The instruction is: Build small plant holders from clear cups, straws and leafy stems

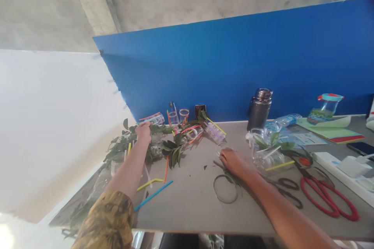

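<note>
My left hand (143, 131) reaches to the back left, over leafy cuttings (124, 140) and against the near end of a clear plastic bottle (157, 119) with coloured straws. Its fingertips are hidden, so its grip is unclear. My right hand (232, 159) is low over the grey table (193, 210), its fingers curled together. A small whitish bit shows at its fingertips, too blurred to name. Just below that hand lie a thin stem (219, 165) and a thin grey ring (215, 190). Between my hands lie a leafy sprig (174, 155) and a bottle with straws (215, 132).
A dark thermos (259, 111) stands against the blue wall panel. To the right are red-handled scissors (321, 194), black-handled scissors (289, 184), a power strip (330, 165), a phone (360, 148) and a jug (323, 111). A blue straw (153, 195) lies near the front left.
</note>
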A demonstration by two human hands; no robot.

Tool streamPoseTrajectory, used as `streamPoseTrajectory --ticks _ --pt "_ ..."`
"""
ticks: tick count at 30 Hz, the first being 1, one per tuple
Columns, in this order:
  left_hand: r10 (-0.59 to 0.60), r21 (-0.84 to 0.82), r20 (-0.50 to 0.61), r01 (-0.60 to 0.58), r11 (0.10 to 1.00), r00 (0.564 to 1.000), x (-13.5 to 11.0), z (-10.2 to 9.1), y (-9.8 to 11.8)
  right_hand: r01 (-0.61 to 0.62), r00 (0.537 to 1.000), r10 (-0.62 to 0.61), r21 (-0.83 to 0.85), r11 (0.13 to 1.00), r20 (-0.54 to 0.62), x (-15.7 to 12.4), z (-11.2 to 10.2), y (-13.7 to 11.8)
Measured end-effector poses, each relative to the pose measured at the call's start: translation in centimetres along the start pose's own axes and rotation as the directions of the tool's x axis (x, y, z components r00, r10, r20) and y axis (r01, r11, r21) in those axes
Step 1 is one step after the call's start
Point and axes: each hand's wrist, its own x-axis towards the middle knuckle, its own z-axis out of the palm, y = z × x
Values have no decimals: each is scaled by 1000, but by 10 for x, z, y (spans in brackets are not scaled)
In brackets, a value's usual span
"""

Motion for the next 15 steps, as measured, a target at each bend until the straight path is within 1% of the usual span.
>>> streamPoseTrajectory --ticks 3,6,7,8,9,10,12,14,15 --pt "56 -93 -7 -56 994 998 -15 -1 9 -10 1000 10 4 1000 -5 -1 -1 -3" --pt "184 -153 20 -179 972 983 -41 -7 23 -32 999 32 31 999 -8 -2 -3 -7" --pt "248 -171 46 -237 956 968 -51 -11 29 -52 998 53 47 998 -25 -3 -4 -8" --pt "367 -184 97 -346 920 925 -62 -15 35 -75 995 78 68 995 -54 -4 -4 -8" --pt "459 -184 145 -432 883 876 -71 -19 41 -98 990 107 94 991 -93 -5 -5 -8" --pt "513 -172 204 -485 857 834 -81 -23 48 -115 982 132 126 985 -138 -5 -5 -8" --pt "563 -138 345 -553 822 751 -98 -30 58 -108 960 158 219 970 -229 -5 -6 -7" --pt "569 -104 467 -597 795 677 -114 -33 66 -40 945 152 362 931 -288 -2 -9 -8" --pt "555 -98 519 -599 795 650 -121 -34 68 15 946 136 457 889 -295 1 -10 -10"
